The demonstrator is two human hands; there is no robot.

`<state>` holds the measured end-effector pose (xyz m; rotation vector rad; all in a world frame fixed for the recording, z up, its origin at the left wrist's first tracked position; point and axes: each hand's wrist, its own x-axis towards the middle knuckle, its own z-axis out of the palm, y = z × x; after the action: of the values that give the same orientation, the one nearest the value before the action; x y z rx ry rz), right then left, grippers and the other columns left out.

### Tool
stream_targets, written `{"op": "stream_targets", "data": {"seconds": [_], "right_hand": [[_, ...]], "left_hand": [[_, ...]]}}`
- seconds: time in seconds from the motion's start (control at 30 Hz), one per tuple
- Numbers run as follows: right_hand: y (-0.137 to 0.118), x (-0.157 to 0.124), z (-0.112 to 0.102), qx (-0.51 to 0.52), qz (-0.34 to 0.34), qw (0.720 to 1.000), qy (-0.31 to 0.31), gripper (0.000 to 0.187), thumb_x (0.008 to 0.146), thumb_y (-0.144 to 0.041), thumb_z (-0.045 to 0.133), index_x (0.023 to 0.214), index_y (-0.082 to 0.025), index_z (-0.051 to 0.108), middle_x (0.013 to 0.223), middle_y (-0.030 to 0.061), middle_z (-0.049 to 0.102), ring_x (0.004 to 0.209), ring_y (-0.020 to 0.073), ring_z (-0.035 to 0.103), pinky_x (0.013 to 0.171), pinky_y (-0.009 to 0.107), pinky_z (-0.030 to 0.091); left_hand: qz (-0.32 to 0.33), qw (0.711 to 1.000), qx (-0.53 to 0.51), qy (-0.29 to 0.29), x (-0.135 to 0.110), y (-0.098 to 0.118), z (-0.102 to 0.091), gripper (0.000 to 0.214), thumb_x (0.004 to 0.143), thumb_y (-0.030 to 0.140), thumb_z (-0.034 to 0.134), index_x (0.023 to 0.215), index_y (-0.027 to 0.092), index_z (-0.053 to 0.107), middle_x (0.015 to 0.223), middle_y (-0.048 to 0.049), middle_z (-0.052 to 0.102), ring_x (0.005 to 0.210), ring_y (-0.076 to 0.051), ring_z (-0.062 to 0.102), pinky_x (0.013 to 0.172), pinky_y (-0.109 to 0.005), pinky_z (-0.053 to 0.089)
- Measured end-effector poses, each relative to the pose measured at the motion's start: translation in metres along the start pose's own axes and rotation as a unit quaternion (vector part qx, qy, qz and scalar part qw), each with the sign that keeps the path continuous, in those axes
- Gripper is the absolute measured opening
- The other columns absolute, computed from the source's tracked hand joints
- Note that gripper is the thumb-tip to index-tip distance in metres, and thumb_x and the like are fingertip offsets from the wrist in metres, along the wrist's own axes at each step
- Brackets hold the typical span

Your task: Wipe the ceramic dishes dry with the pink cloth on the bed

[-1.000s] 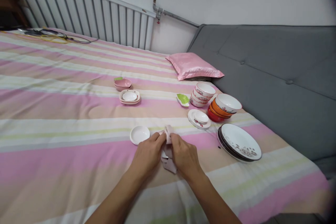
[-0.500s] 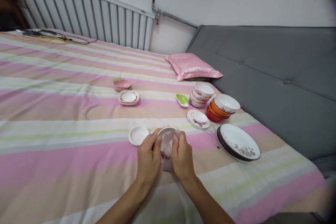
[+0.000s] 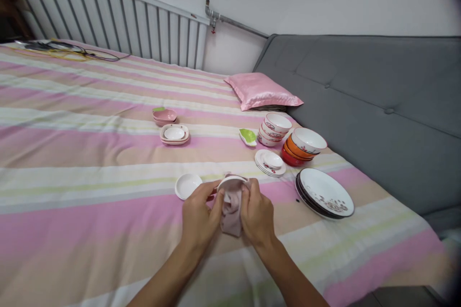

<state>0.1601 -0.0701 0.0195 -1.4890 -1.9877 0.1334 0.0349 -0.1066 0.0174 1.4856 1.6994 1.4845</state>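
Between my hands, above the striped bedspread, is a small white dish [image 3: 230,182] tilted toward me. My left hand [image 3: 201,211] grips its left rim, thumb on the near side. A greyish-pink cloth [image 3: 231,213] is bunched inside the dish and hangs below it. My right hand [image 3: 257,211] is closed on the cloth at the dish's right rim, thumb pressing inward. The fingertips behind the dish are hidden. Just left of my left hand, another small white dish [image 3: 188,185] lies on the bedspread.
Right of my hands stand small plates [image 3: 265,169], patterned bowls [image 3: 277,122], orange and red bowls [image 3: 297,151] and large plates [image 3: 326,192]. A green leaf dish [image 3: 248,136] is nearby. Farther left are pink dishes [image 3: 165,115] and rectangular dishes [image 3: 186,134]. A pink pillow [image 3: 264,90] lies behind.
My hands have shifted slightly apart around the dish. The cloth has been moved, with more of it now hanging below the rim. The view has shifted slightly.
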Motion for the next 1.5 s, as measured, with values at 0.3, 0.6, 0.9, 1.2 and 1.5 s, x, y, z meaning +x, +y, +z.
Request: {"op": "stream_targets", "data": {"seconds": [0.3,0.6,0.9,1.2,1.5], "right_hand": [[0.001,0.001,-0.004,-0.173,-0.204,0.963,-0.034,0.017,0.085,-0.012,0.041,0.094,-0.021,0.053,0.07,0.0002,0.062,0.057,0.0146,0.058,0.047,0.024,0.021],[0.005,0.005,-0.004,-0.094,-0.116,0.987,-0.063,0.018,0.088,-0.019,0.034,0.095,-0.019,0.052,0.068,0.001,0.065,0.056,0.0156,0.06,0.046,0.023,0.024],[-0.016,-0.003,0.008,0.132,0.073,0.987,-0.052,0.028,0.092,-0.033,0.025,0.092,-0.018,0.048,0.06,0.0017,0.061,0.051,0.0175,0.057,0.045,0.024,0.032],[-0.008,0.002,-0.01,-0.037,-0.014,0.997,-0.072,0.023,0.092,-0.027,0.028,0.091,-0.018,0.049,0.063,0.0024,0.064,0.055,0.0188,0.06,0.047,0.025,0.024],[-0.004,0.003,-0.01,-0.198,-0.148,0.969,-0.022,0.014,0.086,-0.012,0.04,0.083,-0.02,0.051,0.066,0.0006,0.063,0.055,0.0148,0.058,0.047,0.025,0.019]], "left_hand": [[0.059,0.951,0.278,-0.121,0.011,0.003,-0.015,0.023,0.081,0.018,0.044,0.091,0.021,0.065,0.078,-0.0039,0.068,0.065,-0.017,0.06,0.055,-0.026,0.036],[-0.014,0.992,0.017,-0.121,0.008,0.001,-0.01,0.027,0.085,0.027,0.043,0.096,0.021,0.067,0.081,-0.0017,0.07,0.064,-0.016,0.063,0.06,-0.025,0.045],[-0.179,0.958,-0.225,0.001,-0.002,0.01,0.009,0.029,0.076,0.038,0.058,0.088,0.013,0.065,0.065,-0.0002,0.062,0.053,-0.012,0.056,0.054,-0.024,0.048],[-0.092,0.984,-0.135,-0.076,0.001,0.012,0.0,0.032,0.083,0.04,0.049,0.107,0.02,0.057,0.079,-0.0022,0.065,0.061,-0.014,0.059,0.056,-0.025,0.049],[0.051,0.978,0.196,-0.057,0.007,-0.002,-0.011,0.026,0.084,0.025,0.045,0.102,0.023,0.064,0.087,-0.0043,0.072,0.069,-0.017,0.066,0.06,-0.025,0.046]]}}
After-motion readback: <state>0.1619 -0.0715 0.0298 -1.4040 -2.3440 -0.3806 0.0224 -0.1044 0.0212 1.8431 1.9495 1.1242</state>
